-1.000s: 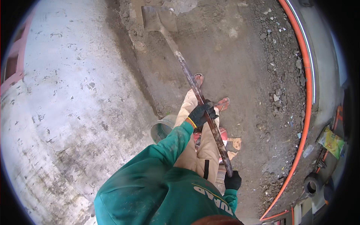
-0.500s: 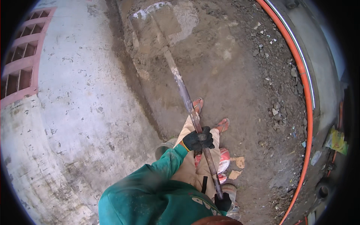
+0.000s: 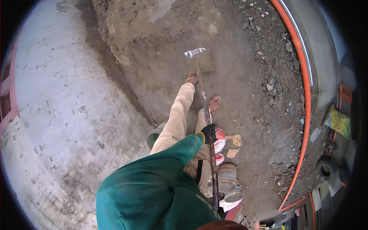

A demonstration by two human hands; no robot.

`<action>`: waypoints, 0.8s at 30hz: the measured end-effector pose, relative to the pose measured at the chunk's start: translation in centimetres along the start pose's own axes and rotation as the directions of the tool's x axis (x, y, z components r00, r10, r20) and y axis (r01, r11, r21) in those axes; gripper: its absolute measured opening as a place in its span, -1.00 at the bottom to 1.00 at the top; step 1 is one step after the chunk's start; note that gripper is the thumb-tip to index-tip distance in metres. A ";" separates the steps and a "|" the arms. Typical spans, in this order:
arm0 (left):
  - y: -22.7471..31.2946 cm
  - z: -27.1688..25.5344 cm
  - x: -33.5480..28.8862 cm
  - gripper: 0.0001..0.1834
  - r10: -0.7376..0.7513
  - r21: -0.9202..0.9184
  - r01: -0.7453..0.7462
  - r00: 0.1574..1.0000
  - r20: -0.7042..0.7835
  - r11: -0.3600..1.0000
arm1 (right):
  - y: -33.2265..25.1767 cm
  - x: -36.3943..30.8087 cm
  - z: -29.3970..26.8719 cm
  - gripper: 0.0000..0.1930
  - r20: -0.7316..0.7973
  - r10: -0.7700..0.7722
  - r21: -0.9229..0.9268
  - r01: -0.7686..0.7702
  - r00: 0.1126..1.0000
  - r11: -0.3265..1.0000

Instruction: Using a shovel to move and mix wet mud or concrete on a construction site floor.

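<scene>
A long-handled shovel (image 3: 207,109) slants down the middle of the view, its flat square blade (image 3: 205,64) low over the ground just beyond my front foot. White residue coats the blade's far edge; no load shows on it. Partway down the handle, my left hand (image 3: 208,133), in a black glove, is closed round the shaft. My right hand (image 3: 221,212), also dark-gloved, is at the handle's near end beside my body, closed on it and mostly hidden by my green top.
A pale peeling wall (image 3: 73,111) runs along the left. Buckets (image 3: 227,175) and a red-and-white sack (image 3: 219,141) stand near my legs. To the right lie rubble (image 3: 274,76), an orange hose (image 3: 308,99) and a tyre (image 3: 326,168). Wet mortar (image 3: 161,10) spreads on the ground ahead.
The shovel blade has come away from the mortar patch, moving back toward my feet and to the right. Both hands have drawn back with the handle, and my view has shifted.
</scene>
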State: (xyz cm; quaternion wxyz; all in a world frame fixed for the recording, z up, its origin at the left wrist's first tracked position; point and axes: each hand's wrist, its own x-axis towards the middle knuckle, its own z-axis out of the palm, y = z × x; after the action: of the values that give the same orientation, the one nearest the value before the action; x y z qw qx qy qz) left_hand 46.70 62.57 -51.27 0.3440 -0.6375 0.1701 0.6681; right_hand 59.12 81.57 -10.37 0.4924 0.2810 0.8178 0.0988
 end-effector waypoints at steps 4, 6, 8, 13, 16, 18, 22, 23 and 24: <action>0.5 0.5 -0.4 -0.75 -0.185 -0.035 0.189 0.979 0.088 0.981 | -6.7 2.0 -2.7 -0.67 -0.038 -0.034 0.140 0.039 0.999 0.989; 4.6 0.0 0.4 -0.72 -0.202 -0.049 0.212 0.967 0.155 0.976 | -10.4 2.5 -4.4 -0.67 -0.046 -0.049 0.196 0.058 0.998 0.979; 10.9 -0.8 1.8 -0.69 -0.189 -0.048 0.204 0.956 0.223 0.978 | -12.1 1.8 -4.9 -0.66 -0.012 -0.044 0.255 0.046 0.999 0.966; 28.4 2.3 1.2 -0.68 0.140 -0.040 -0.135 0.938 0.316 0.990 | -20.8 3.8 -4.8 -0.66 -0.129 -0.185 0.211 0.209 0.974 0.955; 38.7 -1.5 1.1 -0.79 0.243 -0.039 -0.243 0.919 0.312 0.969 | -27.6 4.4 -7.1 -0.66 -0.182 -0.297 0.234 0.334 0.937 0.913; 36.5 -0.5 -0.1 -0.77 0.256 -0.031 -0.256 0.939 0.231 0.966 | -26.3 4.4 -4.7 -0.64 -0.276 -0.265 0.214 0.328 0.924 0.920; 31.5 -2.3 -3.8 -0.80 0.213 -0.069 -0.206 0.969 0.121 0.976 | -21.4 3.3 -0.9 -0.59 -0.183 -0.275 0.194 0.309 0.944 0.931; 31.6 -2.2 -4.9 -0.80 0.222 -0.067 -0.215 0.968 0.118 0.974 | -20.7 3.7 -0.3 -0.59 -0.184 -0.281 0.200 0.316 0.942 0.927; 31.8 -2.2 -5.9 -0.81 0.244 -0.013 -0.244 0.970 -0.024 0.970 | -19.9 4.1 0.3 -0.60 -0.184 -0.429 0.213 0.462 0.884 0.861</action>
State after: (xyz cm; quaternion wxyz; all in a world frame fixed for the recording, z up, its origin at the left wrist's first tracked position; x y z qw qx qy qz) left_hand 26.53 37.25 -52.55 0.2522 -0.6220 0.2455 0.6995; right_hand 50.72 67.47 -22.26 0.4079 0.1368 0.8967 -0.1043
